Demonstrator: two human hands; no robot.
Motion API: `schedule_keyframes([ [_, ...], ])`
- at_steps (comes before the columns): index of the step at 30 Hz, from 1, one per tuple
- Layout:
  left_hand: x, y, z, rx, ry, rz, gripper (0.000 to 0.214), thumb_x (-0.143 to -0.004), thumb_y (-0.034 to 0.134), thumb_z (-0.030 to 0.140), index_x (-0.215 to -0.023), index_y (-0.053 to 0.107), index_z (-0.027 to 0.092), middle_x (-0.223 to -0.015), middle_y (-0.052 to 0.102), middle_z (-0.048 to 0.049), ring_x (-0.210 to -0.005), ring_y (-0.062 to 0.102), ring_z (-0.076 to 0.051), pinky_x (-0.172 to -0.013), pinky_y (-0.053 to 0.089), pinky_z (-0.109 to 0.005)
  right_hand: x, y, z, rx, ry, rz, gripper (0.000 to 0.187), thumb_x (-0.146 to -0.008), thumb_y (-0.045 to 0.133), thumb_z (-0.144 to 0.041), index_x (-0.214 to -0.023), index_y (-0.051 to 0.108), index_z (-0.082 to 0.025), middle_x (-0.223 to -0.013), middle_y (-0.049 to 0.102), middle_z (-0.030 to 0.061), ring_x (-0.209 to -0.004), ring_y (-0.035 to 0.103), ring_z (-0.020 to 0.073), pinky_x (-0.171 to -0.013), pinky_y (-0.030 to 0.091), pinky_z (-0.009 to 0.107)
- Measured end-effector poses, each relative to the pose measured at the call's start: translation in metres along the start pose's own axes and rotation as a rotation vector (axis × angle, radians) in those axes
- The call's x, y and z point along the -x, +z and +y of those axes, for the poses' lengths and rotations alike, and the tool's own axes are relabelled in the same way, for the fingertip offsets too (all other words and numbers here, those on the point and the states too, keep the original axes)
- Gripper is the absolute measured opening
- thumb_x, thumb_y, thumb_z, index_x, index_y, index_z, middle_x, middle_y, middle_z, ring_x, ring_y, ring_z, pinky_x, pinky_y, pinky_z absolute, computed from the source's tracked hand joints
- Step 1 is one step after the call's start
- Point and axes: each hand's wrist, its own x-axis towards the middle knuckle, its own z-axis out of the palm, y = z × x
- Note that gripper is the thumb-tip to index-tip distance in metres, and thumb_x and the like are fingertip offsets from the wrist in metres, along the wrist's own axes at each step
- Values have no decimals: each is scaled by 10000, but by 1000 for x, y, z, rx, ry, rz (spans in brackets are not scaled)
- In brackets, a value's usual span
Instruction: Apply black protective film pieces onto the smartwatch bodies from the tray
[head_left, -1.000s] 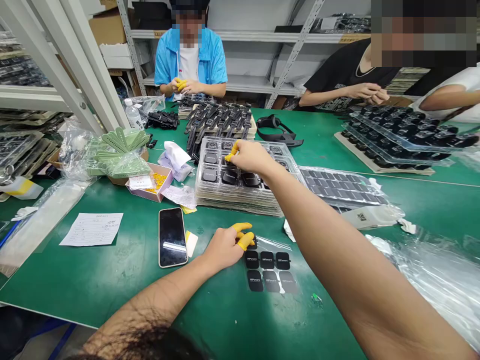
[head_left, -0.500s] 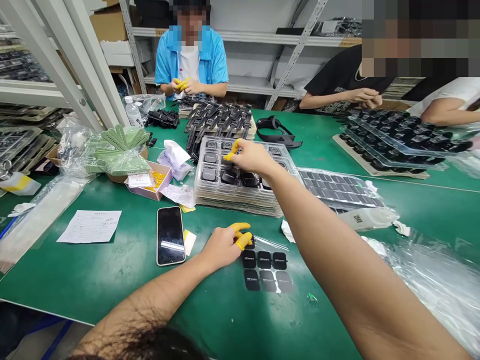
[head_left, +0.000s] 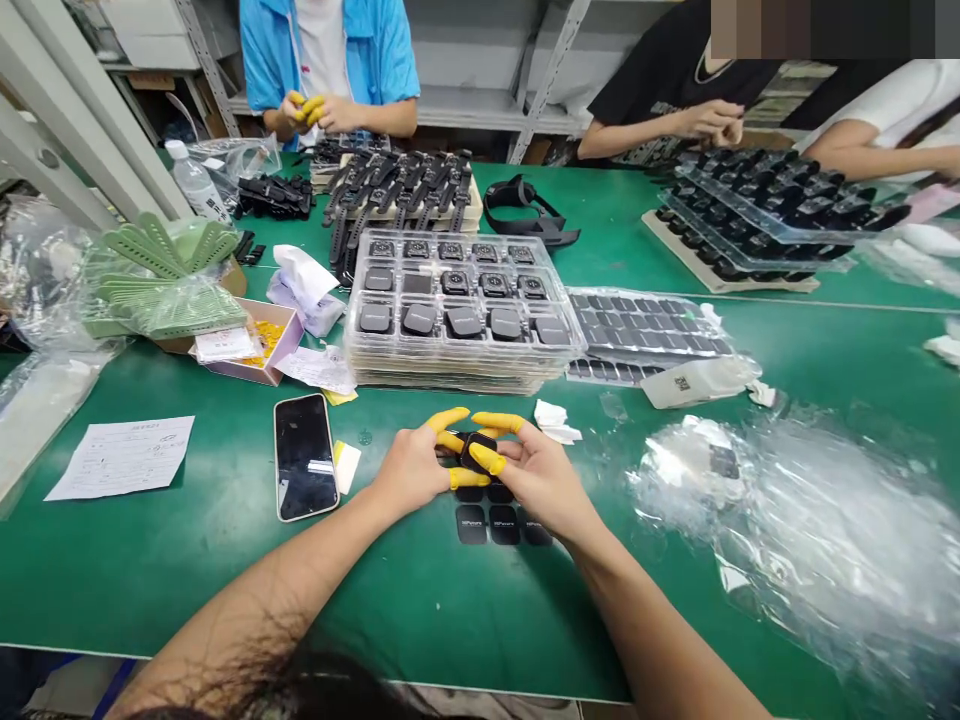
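Note:
Both hands meet over the near middle of the table, yellow finger cots on their fingertips. Between them is a black rounded-square watch case (head_left: 474, 450), partly covered by fingers. My right hand (head_left: 540, 475) grips it with the thumb on top. My left hand (head_left: 420, 465) has its fingers curled around the left side of the same watch case. Under the hands lies a clear sheet of black rounded-square stickers (head_left: 472, 525) with white lettering, partly hidden. Just beyond, a stack of clear plastic trays (head_left: 450, 368) bears several watch cases, some with dark covers on top.
To the left lie a phone (head_left: 304, 455), a printed paper (head_left: 124, 455) and a box of yellow finger cots (head_left: 274, 345). Green straps (head_left: 169, 285) lie behind. At right are sticker sheets (head_left: 652, 325) and crumpled plastic film (head_left: 847, 540). Co-workers sit across the table.
My right hand has come back from the tray to the left hand, bringing a watch case. One middle-row compartment now shows a dark hollow. The camera view has tilted down.

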Motion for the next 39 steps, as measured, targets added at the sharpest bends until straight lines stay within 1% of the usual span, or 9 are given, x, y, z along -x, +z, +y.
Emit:
schedule_keyframes([
  [5,4,-1,3,-109,-18,45,718,-828,878,168,-1503,674,305,-1095,898,7,-1052,856,-242,-1033,679,-398,-6,-12,-6,16,-25,16,530,-717,951,-438,-1186,747,-298,-1005,780,30,-955,757,239,-923,663,425],
  [10,3,-6,5,-113,24,29,588,-961,758,288,-1538,643,275,-1086,898,-6,-1032,855,-227,-1024,678,-394,-8,-17,-6,7,76,-62,510,-690,937,-382,-1162,780,-269,-922,756,9,-784,687,174,-669,603,308],
  [16,5,-4,10,-63,-25,-2,1013,-627,1053,298,-1552,642,267,-1091,888,-33,-1054,847,-266,-1058,672,-416,-5,0,6,-2,46,32,369,-761,872,-493,-1059,820,-282,-879,798,31,-675,680,202,-615,608,375],
  [19,6,-2,8,-59,-22,20,917,-634,1054,342,-1480,706,274,-1121,883,-41,-1048,847,-278,-1063,674,-445,1,6,8,100,-21,111,247,-830,809,-525,-989,842,-340,-826,766,40,-665,682,251,-631,614,455],
  [26,7,-5,5,-225,50,0,649,-691,989,261,-1318,825,279,-1178,884,-21,-1067,828,-274,-1024,663,-387,7,12,14,141,-93,159,220,-748,889,-576,-756,838,-362,-1248,674,89,-787,747,283,-742,694,547],
  [29,9,-5,8,-275,75,-10,624,-710,974,290,-1318,835,281,-1183,886,-6,-1028,822,-263,-999,662,-372,7,20,18,83,-46,143,261,-740,891,-600,-826,854,-356,-1195,713,84,-761,743,275,-755,692,546],
  [32,10,-4,11,-269,93,-8,609,-721,962,328,-1315,841,270,-1172,888,-11,-989,815,-253,-980,663,-363,11,27,13,-44,44,112,321,-700,917,-611,-841,836,-334,-995,782,83,-899,785,345,-863,681,572],
  [35,10,-2,12,-210,36,38,615,-692,969,335,-1287,851,230,-1063,889,-25,-917,801,-234,-931,664,-342,16,7,3,-87,3,210,296,-684,923,-571,-857,833,-348,-1029,839,94,-1078,786,393,-1013,630,610],
  [39,6,-2,10,-114,-66,45,700,-653,991,412,-1307,838,213,-872,843,-6,-771,748,-196,-802,646,-322,23,-80,9,119,-69,620,218,-683,847,-498,-883,824,-416,-1061,840,146,-1085,782,432,-890,599,631],
])
